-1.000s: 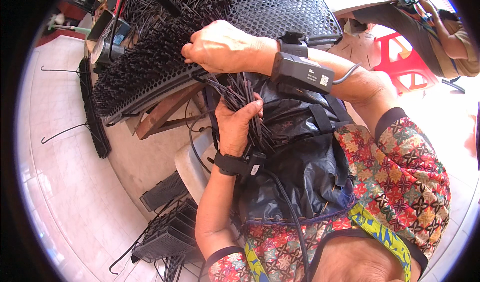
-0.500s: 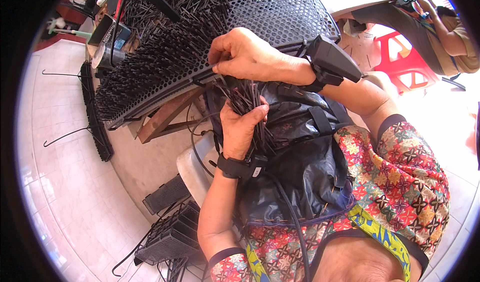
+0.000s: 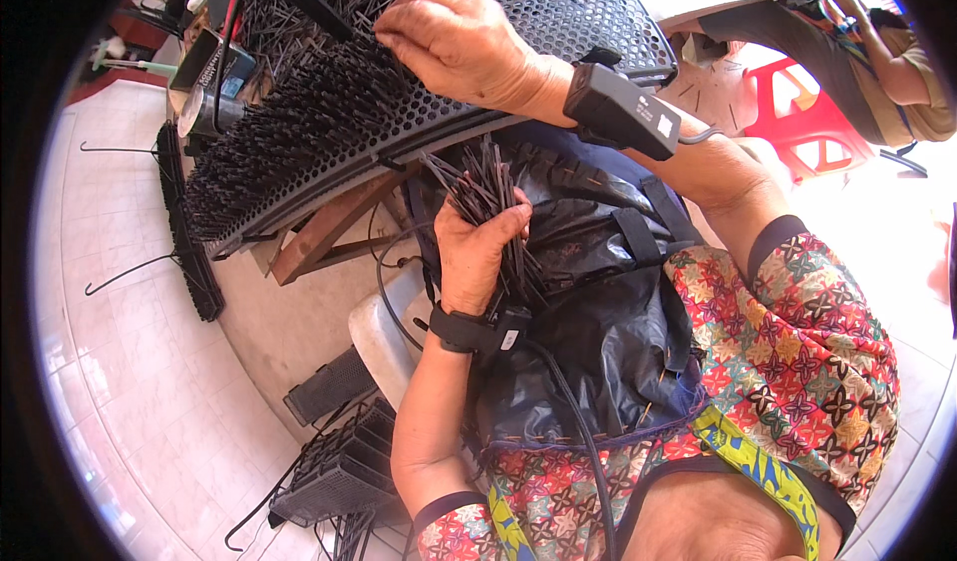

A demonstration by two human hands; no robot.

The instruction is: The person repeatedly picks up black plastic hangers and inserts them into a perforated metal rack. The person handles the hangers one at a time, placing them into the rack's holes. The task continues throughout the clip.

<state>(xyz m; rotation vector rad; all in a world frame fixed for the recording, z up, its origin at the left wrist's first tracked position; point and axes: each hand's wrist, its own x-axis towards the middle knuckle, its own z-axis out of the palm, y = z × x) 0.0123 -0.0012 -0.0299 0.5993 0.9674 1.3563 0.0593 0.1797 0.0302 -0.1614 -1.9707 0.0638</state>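
My left hand (image 3: 473,262) is closed around a bundle of thin dark sticks (image 3: 485,187), their ends fanning out above the thumb over my lap. Up over the perforated black panel (image 3: 558,33), my right hand (image 3: 457,48) has its fingers pinched together, pointing left. Whatever is between those fingertips is too small or hidden to tell. Rows of upright dark sticks (image 3: 289,133) fill the panel's left part, just below and left of the right hand. The panel's holes to the right of them show bare.
Loose dark sticks (image 3: 299,3) lie heaped behind the panel. A brown frame (image 3: 334,227) is under it. Finished-looking bristled strip (image 3: 184,232) with hooks and stacked black mesh pieces (image 3: 344,461) are on the left floor. A red stool (image 3: 807,113) and another person (image 3: 897,73) are at right.
My right hand has moved up and slightly left, away from the bundle and over the panel. The left hand keeps its hold on the sticks, almost in the same place.
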